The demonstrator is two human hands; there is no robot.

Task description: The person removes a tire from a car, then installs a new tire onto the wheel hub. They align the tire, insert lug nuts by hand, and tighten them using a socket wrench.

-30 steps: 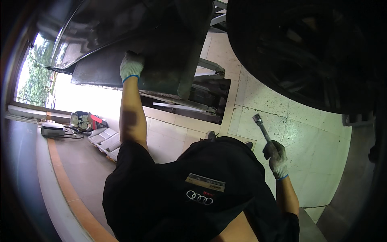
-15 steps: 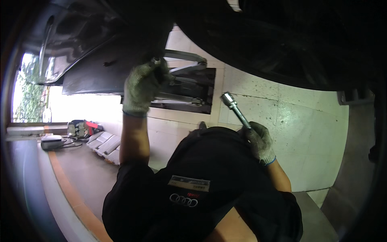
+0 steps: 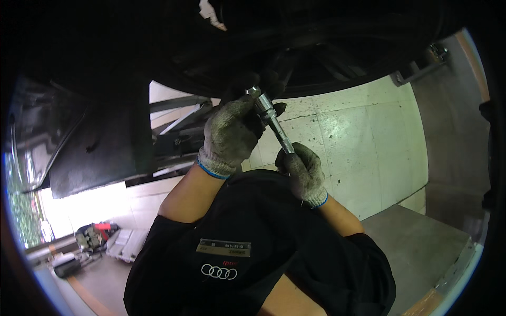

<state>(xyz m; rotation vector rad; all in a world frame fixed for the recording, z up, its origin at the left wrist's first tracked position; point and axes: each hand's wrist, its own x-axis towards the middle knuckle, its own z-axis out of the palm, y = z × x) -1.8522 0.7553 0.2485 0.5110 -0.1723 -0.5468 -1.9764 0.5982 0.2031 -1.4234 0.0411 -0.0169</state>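
Note:
My right hand, in a grey-white knit glove with dark fingers, is closed round the dark handle end of a socket wrench. Its chrome shaft slants up and left. In a matching glove, my left hand is curled beside the wrench's socket end. Between its thumb and fingers shows a small bright metal piece, lined up with the socket; its kind is unclear, and I cannot tell whether they touch. Just beyond both hands is a dark spoked car wheel, partly lost in shadow.
To the left is the dark car body panel. Behind my left hand, lift arms sit over a floor recess. Pale tiles cover the floor to the right. Far left lie a light grey seat-like pad and a bag with red parts.
My left hand has come right, bringing the small metal piece to the socket. My right hand has raised the wrench and shifted left. The whole view has turned, putting the wheel ahead of me.

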